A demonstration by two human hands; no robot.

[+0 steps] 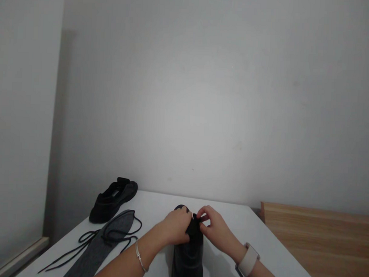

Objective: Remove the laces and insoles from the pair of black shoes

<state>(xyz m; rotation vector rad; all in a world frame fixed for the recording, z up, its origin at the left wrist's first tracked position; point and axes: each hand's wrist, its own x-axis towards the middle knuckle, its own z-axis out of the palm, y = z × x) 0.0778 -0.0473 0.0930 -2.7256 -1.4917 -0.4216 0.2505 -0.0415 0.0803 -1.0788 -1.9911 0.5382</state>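
A black shoe [188,262] stands on the white table in front of me, its near end cut off by the bottom of the view. My left hand [177,226] is wrapped over the shoe's upper from the left, fingers curled at its opening. On the right side, my right hand [212,228] pinches a small black part at the shoe's upper edge between thumb and fingers. Whether that part is the tongue, a lace or the rim is too dark to tell.
Another black shoe [112,201] sits at the table's far left corner. Nearer lies a long grey insole-like piece [108,241] with a black shoelace [85,241] looped across it. The white table [230,215] meets a grey wall; a wooden panel [320,240] is at right.
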